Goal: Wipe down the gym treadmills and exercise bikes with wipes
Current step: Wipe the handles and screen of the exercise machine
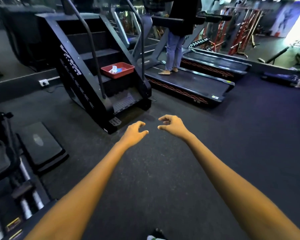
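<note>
Two treadmills point(190, 84) stand side by side at the far right of the floor point(163, 170). A person point(176, 40) stands on the belt of the near one; the far treadmill point(215, 64) lies just beyond it. Left of the treadmills is a stair climber point(97, 66). A red tray point(126, 72) rests on one of its lower steps and holds white and blue items, possibly wipes point(115, 69); blur prevents confirmation. Left hand point(134, 131) and right hand point(171, 125) are extended over the floor, near each other but apart, fingers loosely curled, holding nothing. Black platforms point(40, 146) and weight equipment occupy the left edge.
</note>
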Tool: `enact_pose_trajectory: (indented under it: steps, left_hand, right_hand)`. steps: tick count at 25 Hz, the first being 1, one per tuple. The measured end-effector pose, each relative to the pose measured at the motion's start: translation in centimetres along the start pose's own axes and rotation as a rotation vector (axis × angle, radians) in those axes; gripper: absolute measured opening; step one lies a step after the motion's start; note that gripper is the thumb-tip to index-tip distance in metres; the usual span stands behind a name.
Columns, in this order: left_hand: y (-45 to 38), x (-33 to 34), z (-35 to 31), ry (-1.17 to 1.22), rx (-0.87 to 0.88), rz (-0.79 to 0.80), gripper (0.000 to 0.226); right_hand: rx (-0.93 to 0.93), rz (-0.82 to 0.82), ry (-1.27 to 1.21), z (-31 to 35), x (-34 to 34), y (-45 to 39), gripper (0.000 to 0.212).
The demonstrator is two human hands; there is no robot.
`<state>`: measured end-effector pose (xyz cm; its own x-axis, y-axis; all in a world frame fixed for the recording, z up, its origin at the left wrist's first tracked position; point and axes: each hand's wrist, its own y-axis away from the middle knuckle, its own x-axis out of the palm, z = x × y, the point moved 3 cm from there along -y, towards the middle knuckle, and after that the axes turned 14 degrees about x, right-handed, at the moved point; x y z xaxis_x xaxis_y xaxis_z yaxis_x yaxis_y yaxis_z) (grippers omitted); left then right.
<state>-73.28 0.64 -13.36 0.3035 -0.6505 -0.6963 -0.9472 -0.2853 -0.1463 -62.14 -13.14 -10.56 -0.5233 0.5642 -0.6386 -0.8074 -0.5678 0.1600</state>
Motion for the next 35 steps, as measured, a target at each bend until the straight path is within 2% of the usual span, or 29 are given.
enact_pose_trajectory:
  steps: [6, 13, 18, 23, 29, 35]
  left_hand:
    - [-17.7, -2.0, 3.7, 0.042, -0.067, -0.1, 0.042]
    - [-38.6, -5.6, 13.6, 0.028, -0.093, -0.169, 0.042]
    - [-52.7, -10.9, 19.3, 0.022, -0.116, -0.228, 0.041]
    - [-63.9, -13.9, 25.5, -0.009, -0.167, -0.207, 0.044]
    - [-77.9, -17.2, 34.6, -0.01, -0.279, -0.296, 0.043]
    - [-87.3, -20.6, 42.9, 0.021, -0.399, -0.353, 0.044]
  right_hand:
    - [-0.074, 0.08, 0.042, 3.8, -3.6, -19.6, 0.037]
    - [-0.127, 0.12, 0.042, 7.1, -3.2, -43.3, 0.038]
    - [-0.127, 0.166, 0.05, 10.7, -3.1, -59.2, 0.038]
    - [-0.136, 0.201, 0.045, 13.3, -2.1, -73.3, 0.037]
    - [-0.178, 0.315, 0.076, 17.2, 0.8, -92.0, 0.038]
    - [-0.208, 0.412, 0.148, 21.7, 4.4, -106.2, 0.038]
